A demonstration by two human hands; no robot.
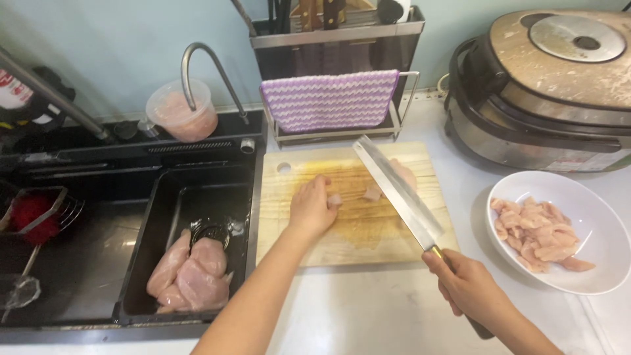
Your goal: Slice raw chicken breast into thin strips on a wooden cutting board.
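Red-and-white labelled bottle at far left edge behind sink, partly cut off, pale label strip low on cooker's front, text too small.

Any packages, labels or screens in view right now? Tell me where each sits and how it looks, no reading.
Label: far left edge above the sink, red and white, wrapped on a dark item, partly hidden by a metal bar.
Label strip: low on the cooker's front, right rear, pale band with small print.
Tub: round clear plastic, pinkish contents, behind the sink by the tap.
No screens.
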